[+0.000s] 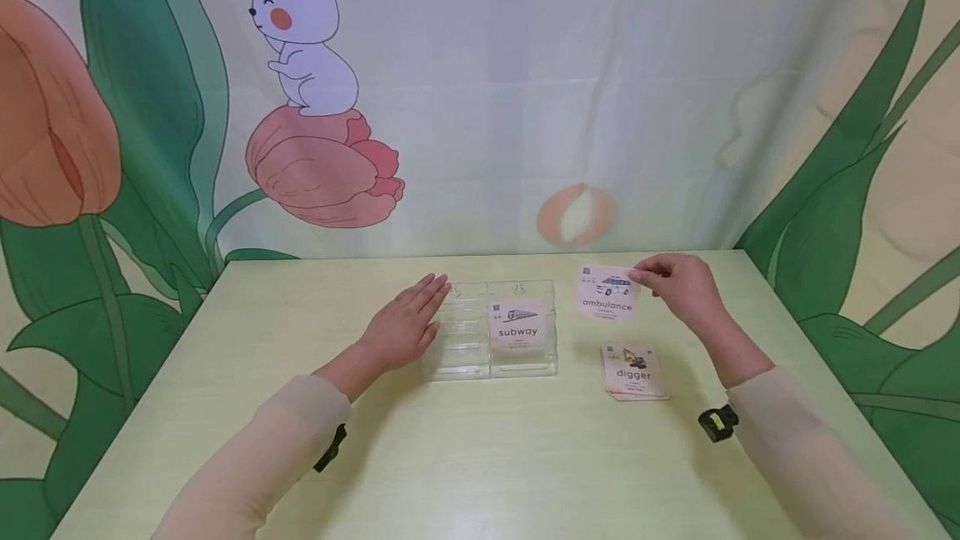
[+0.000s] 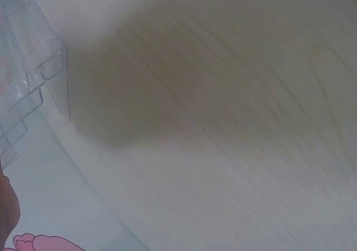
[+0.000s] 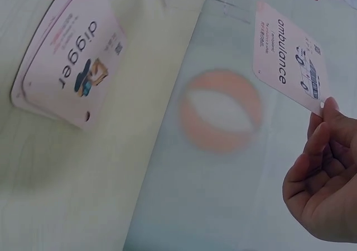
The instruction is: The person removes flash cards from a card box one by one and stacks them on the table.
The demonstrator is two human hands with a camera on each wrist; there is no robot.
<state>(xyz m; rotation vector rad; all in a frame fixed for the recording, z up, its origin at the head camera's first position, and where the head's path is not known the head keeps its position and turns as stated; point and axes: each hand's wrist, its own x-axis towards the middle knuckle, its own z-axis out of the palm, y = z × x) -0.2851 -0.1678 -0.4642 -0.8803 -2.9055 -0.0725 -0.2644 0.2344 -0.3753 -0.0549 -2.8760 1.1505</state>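
My right hand [image 1: 681, 288] pinches a pink flash card [image 1: 606, 294] marked "ambulance" by one corner, between thumb and fingertips. In the right wrist view the ambulance card [image 3: 290, 56] is raised off the tabletop, its printed side showing. A clear plastic card rack [image 1: 459, 372] lies on the table, with a "subway" card [image 1: 517, 327] in its right half. At the rack's left edge, my left hand [image 1: 402, 325] lies with straight fingers, holding nothing. Only a sliver of that hand shows in the left wrist view, beside the clear rack [image 2: 47, 72].
Below the ambulance card sits a small stack of cards [image 1: 634, 373] with "digger" on top, right of the rack. The pale wooden table [image 1: 480, 457] ends at a printed curtain [image 1: 480, 107] behind it. Each wrist wears a small black camera.
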